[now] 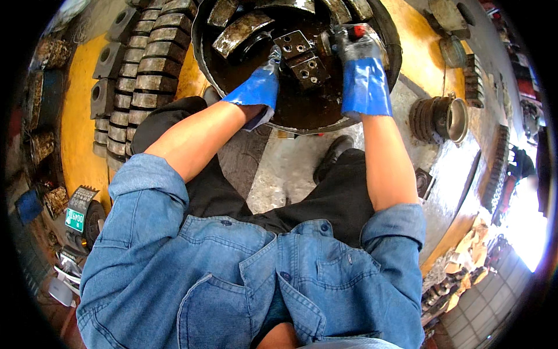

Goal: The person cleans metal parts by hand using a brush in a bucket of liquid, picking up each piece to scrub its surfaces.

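Note:
Both my hands wear blue rubber gloves with dark, oily fingers, and both reach into a large round metal basin (pixel 200 55) of dark liquid. My left hand (pixel 264 81) is closed at the left side of a dark oily metal block (pixel 308 68) with several drilled holes; its thumb shows, its other fingers are hidden. Right of the block, my right hand (pixel 361 67) is closed, knuckles up. A small red thing (pixel 360 29) shows at its fingers, too little to name. Curved metal segments (pixel 243 34) lie at the basin's far left.
Stacked rows of thick metal segments (pixel 156 67) stand left of the basin on a yellow surface (pixel 78 122). A ribbed metal ring (pixel 439 119) sits at the right, with a glass jar (pixel 453 52) beyond it. Below the basin is my shoe (pixel 335 156).

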### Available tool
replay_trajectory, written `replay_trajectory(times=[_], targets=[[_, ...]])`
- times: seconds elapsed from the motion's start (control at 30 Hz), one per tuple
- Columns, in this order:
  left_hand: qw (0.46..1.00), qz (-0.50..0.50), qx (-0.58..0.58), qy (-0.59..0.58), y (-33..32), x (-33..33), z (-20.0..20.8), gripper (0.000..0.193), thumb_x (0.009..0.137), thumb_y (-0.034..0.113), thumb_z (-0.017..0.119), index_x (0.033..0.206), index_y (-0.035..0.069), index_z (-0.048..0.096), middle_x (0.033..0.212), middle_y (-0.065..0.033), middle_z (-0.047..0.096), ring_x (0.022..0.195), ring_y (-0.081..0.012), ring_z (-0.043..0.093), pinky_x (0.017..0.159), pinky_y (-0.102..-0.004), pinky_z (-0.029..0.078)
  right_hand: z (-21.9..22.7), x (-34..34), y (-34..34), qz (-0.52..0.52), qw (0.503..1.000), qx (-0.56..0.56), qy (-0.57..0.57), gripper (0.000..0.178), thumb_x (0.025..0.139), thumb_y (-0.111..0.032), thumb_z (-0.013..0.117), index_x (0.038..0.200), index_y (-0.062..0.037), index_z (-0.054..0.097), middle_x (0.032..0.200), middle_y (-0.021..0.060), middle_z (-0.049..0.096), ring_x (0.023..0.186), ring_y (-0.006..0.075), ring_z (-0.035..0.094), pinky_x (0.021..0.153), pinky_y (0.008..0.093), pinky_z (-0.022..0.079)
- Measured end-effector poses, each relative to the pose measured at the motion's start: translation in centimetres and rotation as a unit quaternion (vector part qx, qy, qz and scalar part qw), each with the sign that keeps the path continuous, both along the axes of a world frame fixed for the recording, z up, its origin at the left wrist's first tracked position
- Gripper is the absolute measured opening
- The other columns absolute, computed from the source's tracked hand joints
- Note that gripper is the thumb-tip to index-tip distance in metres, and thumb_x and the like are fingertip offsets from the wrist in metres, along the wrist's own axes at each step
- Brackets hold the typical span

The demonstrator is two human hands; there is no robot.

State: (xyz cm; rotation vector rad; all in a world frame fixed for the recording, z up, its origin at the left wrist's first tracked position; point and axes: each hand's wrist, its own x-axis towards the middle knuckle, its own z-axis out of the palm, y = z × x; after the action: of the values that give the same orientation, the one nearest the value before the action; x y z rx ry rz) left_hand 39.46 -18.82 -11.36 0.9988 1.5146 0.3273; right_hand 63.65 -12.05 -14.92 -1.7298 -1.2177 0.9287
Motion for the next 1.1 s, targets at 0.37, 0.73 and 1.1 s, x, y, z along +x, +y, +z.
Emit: replay_trajectory(times=[0.37,0.73,1.1], targets=[[0.997,0.030,0.023,-0.074,-0.7,-0.8,0.6,0.082,0.105,0.069,0.029,0.128,-0.001,0.066,0.108,-0.0150,0.070,0.094,-0.0230,0.054,0.094,-0.0392,0.045,7.6,-2.2,-3.6,0.075,0.959,-0.127,-0.241,0.041,0.089,-0.046,0.073,0.111,-0.0105,0.075,0.096,0.0173,0.076,0.094,0.0267,0.073,0.088,0.0372,0.058],[0.986,0.048,0.046,-0.156,-1.0,0.2,0.8,0.082,0.105,0.069,0.029,0.129,-0.001,0.066,0.109,-0.0141,0.070,0.095,-0.0226,0.054,0.094,-0.0387,0.045,9.5,-4.7,-10.0,0.250,0.938,0.167,-0.171,0.023,0.084,-0.012,0.078,0.106,-0.0109,0.077,0.100,0.0148,0.076,0.095,0.0287,0.074,0.084,0.0379,0.059],[0.997,0.015,0.003,-0.081,-0.3,0.0,0.8,0.081,0.105,0.067,0.029,0.130,0.000,0.066,0.109,-0.0134,0.069,0.091,-0.0224,0.053,0.091,-0.0363,0.046,9.7,-1.2,-9.7,0.326,0.924,0.169,-0.106,0.030,0.087,-0.003,0.073,0.116,-0.0113,0.075,0.111,0.0092,0.075,0.099,0.0209,0.072,0.088,0.0321,0.057]])
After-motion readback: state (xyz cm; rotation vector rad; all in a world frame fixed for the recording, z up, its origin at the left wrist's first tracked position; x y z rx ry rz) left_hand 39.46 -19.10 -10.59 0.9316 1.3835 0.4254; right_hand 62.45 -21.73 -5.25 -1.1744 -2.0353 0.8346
